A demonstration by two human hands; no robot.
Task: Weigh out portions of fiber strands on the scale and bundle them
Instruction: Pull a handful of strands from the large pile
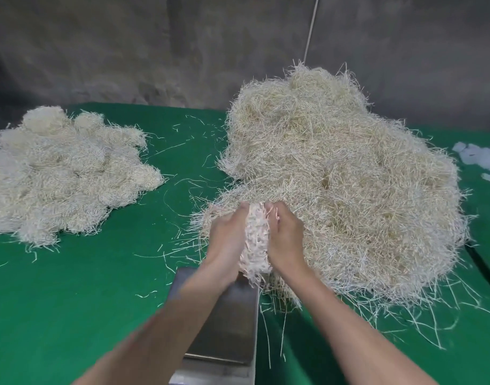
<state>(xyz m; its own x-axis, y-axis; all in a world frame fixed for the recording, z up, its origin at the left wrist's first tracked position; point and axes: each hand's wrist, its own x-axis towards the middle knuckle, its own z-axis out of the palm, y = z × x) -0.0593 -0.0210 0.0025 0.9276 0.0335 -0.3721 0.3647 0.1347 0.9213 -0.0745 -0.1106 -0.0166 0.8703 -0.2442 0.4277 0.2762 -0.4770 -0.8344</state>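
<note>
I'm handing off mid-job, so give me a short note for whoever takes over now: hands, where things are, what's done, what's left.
Left hand and right hand: together they grip one handful of strands, held at the near edge of the loose heap, above the far end of the scale.
Scale: in front of the person on the green table; the part of its plate in view is bare.
Done: a pile of portions lies on the left; ties cannot be made out.
Left: weigh this handful, bundle it, then work through the large heap.
</note>
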